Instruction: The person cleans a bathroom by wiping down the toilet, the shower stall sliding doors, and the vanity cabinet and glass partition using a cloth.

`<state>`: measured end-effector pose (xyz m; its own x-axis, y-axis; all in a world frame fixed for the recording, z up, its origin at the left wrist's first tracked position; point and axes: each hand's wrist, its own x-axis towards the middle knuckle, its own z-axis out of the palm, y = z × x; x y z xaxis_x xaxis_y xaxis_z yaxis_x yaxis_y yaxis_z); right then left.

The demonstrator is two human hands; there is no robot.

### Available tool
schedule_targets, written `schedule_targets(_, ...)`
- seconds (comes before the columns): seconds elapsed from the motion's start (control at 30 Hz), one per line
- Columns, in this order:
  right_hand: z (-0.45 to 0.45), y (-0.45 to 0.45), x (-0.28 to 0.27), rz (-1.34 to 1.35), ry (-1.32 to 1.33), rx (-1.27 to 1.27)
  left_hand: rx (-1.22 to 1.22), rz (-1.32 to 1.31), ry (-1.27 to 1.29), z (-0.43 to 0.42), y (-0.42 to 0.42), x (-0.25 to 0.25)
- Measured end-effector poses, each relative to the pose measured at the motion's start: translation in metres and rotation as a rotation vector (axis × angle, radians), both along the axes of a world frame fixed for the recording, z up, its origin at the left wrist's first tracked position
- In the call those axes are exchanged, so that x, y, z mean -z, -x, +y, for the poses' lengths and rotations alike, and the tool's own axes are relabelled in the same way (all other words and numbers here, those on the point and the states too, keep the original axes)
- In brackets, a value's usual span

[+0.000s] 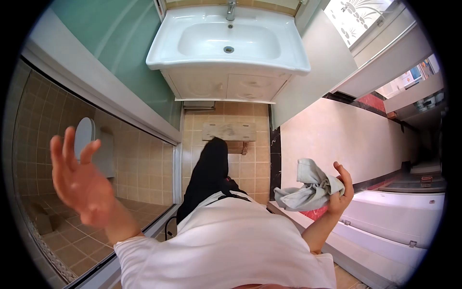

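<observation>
My left hand (82, 180) is raised at the left with its fingers spread and nothing in it, in front of the glass partition. On the right, my right hand (340, 191) grips a crumpled pale grey-green cloth (310, 185). The cloth hangs bunched to the left of my fingers, and one finger sticks up above it. Neither hand touches the white washbasin (163, 41), which lies ahead of me with a chrome faucet (231, 10) at its back.
A small wooden stool (228, 130) stands on the tiled floor below the vanity cabinet (202, 86). A toilet (85, 137) shows behind the left partition. An open white door (317, 62) stands right of the basin. Past the black threshold (275, 154) lies a pale floor.
</observation>
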<state>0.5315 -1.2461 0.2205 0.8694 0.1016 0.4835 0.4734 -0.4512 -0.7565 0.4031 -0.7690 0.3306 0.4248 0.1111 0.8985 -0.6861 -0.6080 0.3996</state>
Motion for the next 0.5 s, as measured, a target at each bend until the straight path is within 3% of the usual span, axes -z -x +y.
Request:
schedule_targets(0.13, -0.008, -0.004, -0.008, 0.061, 0.046, 0.011, -0.113, 0.123, 0.17, 0.003, -0.029, 0.032)
schedule_targets(0.27, -0.009, -0.023, -0.003, 0.044, 0.072, -0.032, -0.214, 0.122, 0.161, 0.015, -0.04, 0.064)
schedule_targets(0.4, 0.03, -0.078, -0.01, -0.002, 0.059, -0.113, -0.51, 0.172, 0.141, 0.049, -0.061, 0.053)
schedule_targets(0.5, 0.064, -0.119, -0.011, -0.06, 0.017, -0.193, -0.743, 0.087, 0.146, 0.093, -0.073, 0.016)
